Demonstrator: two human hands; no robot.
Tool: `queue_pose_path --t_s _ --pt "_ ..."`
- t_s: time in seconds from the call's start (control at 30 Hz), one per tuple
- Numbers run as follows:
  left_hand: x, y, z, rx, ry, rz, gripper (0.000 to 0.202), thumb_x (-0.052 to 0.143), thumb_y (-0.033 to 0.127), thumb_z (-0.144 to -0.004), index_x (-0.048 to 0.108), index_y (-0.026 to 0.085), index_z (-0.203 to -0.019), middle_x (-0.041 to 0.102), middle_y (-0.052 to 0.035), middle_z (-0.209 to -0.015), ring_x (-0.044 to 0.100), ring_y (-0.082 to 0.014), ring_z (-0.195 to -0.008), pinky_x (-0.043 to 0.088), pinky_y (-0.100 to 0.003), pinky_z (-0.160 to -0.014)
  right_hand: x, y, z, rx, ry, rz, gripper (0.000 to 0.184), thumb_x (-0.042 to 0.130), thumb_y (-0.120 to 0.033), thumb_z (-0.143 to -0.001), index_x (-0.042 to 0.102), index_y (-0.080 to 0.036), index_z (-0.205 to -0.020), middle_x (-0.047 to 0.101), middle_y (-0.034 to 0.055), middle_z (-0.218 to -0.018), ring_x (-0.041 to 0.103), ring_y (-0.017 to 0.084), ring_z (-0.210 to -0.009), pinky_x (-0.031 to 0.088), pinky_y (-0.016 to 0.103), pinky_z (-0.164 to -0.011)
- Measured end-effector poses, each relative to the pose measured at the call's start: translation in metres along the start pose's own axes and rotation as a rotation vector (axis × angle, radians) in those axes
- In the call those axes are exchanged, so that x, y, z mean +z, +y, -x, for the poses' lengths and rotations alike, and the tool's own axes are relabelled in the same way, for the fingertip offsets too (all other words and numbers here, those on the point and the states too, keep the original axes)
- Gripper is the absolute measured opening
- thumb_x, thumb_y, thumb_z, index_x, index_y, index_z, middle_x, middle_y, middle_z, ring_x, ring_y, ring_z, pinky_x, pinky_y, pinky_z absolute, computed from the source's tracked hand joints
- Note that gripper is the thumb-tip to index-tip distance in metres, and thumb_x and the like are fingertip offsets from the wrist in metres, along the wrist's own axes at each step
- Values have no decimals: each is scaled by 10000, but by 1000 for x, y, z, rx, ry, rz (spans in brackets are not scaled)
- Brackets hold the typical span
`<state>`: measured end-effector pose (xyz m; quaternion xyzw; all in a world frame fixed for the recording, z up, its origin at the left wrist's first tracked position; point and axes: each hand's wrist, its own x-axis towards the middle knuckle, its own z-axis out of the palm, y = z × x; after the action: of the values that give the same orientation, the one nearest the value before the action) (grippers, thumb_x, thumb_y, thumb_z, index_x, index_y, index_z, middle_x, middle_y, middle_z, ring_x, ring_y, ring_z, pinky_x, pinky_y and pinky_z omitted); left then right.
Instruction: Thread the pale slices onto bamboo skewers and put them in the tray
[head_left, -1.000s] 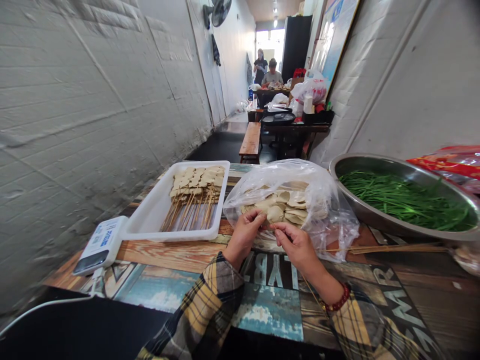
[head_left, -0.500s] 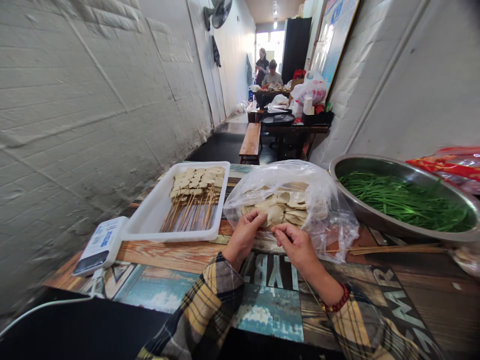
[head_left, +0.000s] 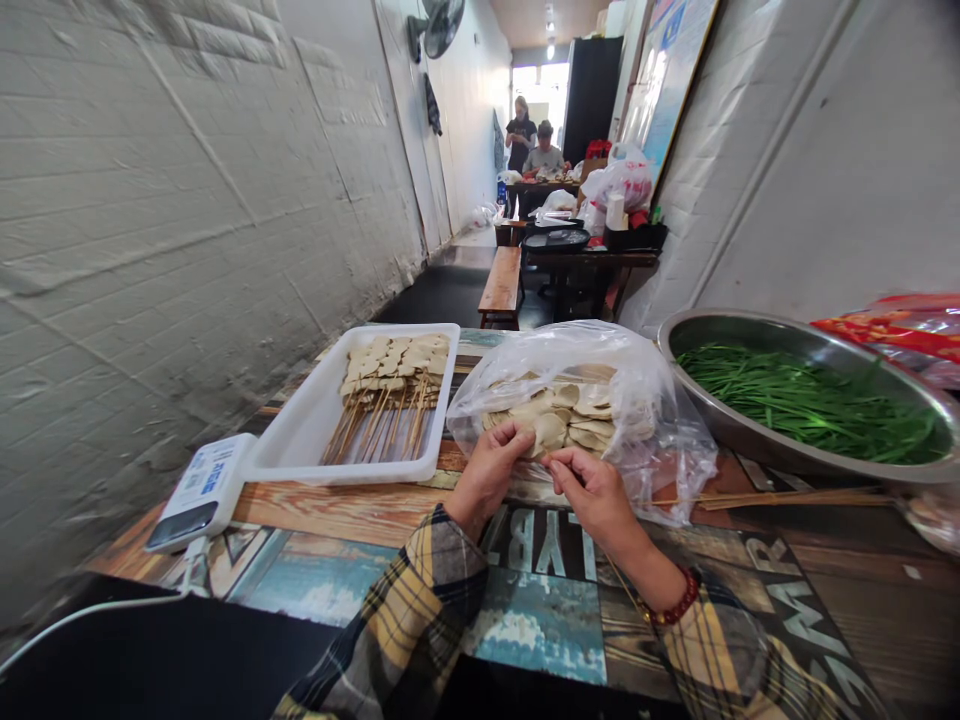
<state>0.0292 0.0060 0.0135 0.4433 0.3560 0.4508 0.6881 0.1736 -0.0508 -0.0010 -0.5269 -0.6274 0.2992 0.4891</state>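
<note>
Thin, rounded, matte beige slices (head_left: 589, 405) overlap in a crumpled clear plastic bag (head_left: 592, 345) on the wood-patterned table (head_left: 330, 505), just beyond both hands. The right hand (head_left: 600, 500) pinches a slender tan stick (head_left: 622, 580) between curled fingers, which hide its tip. The left hand (head_left: 491, 470) bends its fingers together beside the slices; its grip is unclear. Pale table letters (head_left: 540, 542) seem to read "LYB"; the white device's (head_left: 217, 455) blue print, left, is illegible.

pale Y (head_left: 550, 545) among letters (head_left: 525, 545) on the table (head_left: 322, 508) just below the hands (head_left: 491, 470), pale R (head_left: 771, 548) on the table to their right, blue print (head_left: 212, 465) on white box (head_left: 224, 500) to their left unreadable
</note>
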Motion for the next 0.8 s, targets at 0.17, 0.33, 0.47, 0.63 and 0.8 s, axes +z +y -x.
queue_pose_path --t_s 0.17,0.33,0.47,0.63,0.8 --pt "0 1 1 28 37 -64 301 729 402 -677 576 143 -670 460 48 -583 382 -66 -523 277 -209 -510 1 1 0 6 -23 -46 264 485 -326 -904 690 -162 -936 588 -11 -588 556 133 -552 411 236 -543" --pt "2 3 1 109 55 -162 281 692 386 -706 579 139 -634 448 43 -585 354 -71 -548 269 -212 -516 2 2 0 25 -25 -67 272 489 -322 -892 696 -155 -948 585 -11 -589 548 133 -542 399 234 -526" --pt "2 3 0 171 82 -251 252 656 354 -732 575 139 -630 456 35 -601 372 -83 -584 291 -212 -544 3 1 0 37 -24 -59 267 490 -316 -886 696 -152 -927 586 -13 -582 538 130 -532 386 231 -519" --pt "1 3 -1 135 91 -290 267 642 379 -734 573 142 -635 451 35 -590 361 -84 -558 271 -214 -518 2 0 0 43 -4 -51 241 504 -323 -878 678 -160 -846 600 -13 -581 553 134 -542 392 231 -526" --pt "0 4 -1 147 79 -315 265 645 375 -723 587 136 -624 462 32 -583 363 -86 -560 276 -218 -530 4 1 -1 55 -4 -102 247 503 -347 -876 644 -171 -775 585 -12 -563 541 137 -541 405 242 -546"
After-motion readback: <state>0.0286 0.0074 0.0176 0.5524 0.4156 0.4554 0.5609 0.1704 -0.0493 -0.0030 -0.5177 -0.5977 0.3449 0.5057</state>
